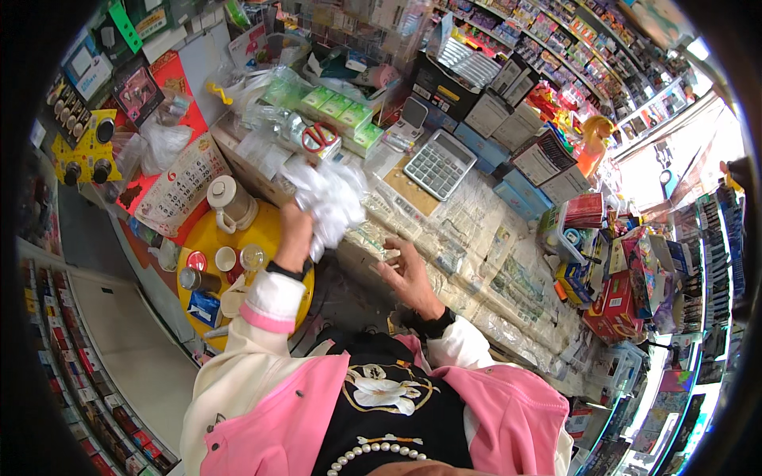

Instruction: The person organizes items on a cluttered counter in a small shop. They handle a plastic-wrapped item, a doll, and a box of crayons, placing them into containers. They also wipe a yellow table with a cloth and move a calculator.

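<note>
Printed matter lies on several sides of the hands. A wall calendar (pixel 184 186) at the left carries rows of dark and red figures on white, against a red backing. Green-and-white boxes (pixel 337 109) beyond the left hand have small print, and a black box (pixel 444 91) past the calculator (pixel 440 164) bears pale lettering — too small to make out. The calculator's grey keys are marked, but their signs are not sharp. Printed sheets under clear plastic cover the counter (pixel 508 274).

The white plastic bundle (pixel 332 194) is thin, crumpled and slightly glossy, with loose folds puffing out on all sides and a tail hanging below. It is in the left hand (pixel 295 236), raised beside the counter's near edge, just short of the red-handled scissors (pixel 319 137) as seen from above. The left hand is closed around its gathered part. The right hand (pixel 414 279) holds nothing, its fingers spread and loosely bent over the counter's near edge; whether the fingertips touch it, I cannot tell. Below the left hand stands a yellow round table (pixel 271 224) with a white jug (pixel 232 204) and a blue packet (pixel 204 308).
</note>
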`<state>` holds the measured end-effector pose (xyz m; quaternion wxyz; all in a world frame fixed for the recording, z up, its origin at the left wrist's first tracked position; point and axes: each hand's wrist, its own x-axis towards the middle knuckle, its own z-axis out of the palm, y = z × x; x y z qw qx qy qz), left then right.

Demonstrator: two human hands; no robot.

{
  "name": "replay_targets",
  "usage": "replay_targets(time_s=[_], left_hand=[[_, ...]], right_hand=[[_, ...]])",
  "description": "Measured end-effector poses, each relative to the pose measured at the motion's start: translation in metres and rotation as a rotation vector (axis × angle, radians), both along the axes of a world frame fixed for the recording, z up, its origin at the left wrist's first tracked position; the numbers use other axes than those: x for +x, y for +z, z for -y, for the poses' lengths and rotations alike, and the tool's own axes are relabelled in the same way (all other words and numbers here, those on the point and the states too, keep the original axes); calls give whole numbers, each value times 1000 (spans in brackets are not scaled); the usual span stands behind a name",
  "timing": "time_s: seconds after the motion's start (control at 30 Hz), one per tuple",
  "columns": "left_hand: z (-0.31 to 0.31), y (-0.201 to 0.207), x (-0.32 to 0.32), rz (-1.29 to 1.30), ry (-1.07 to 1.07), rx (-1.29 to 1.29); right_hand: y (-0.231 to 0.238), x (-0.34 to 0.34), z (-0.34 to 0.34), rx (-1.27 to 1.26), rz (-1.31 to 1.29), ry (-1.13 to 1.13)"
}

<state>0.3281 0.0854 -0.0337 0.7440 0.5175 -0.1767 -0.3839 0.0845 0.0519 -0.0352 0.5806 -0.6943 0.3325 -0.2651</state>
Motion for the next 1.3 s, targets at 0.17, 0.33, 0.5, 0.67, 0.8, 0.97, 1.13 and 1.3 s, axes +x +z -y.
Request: replay_targets(time_s=[0.17,0.33,0.5,0.67,0.8,0.97,1.13,1.3], left_hand=[[82,38,65,181,240,-52],[190,56,113,604,508,72],[265,46,114,987,467,405],[303,12,107,1507,405,94],[328,-8,116,1659,136,49],[339,-11,120,1483,-369,594],[321,7,107,1425,-356,673],[278,27,87,1626,-6,542]], right_hand=[[-18,-39,-13,136,3,-23],[-32,-57,-11,197,30,-96],[-31,-67,2,246,41,-234],[-34,-73,8,218,-41,-310],[-41,-72,11,235,-57,-343],[-45,-65,15,191,-71,-366],[-41,-62,15,184,-88,-307],[-39,-70,14,127,-150,-288]])
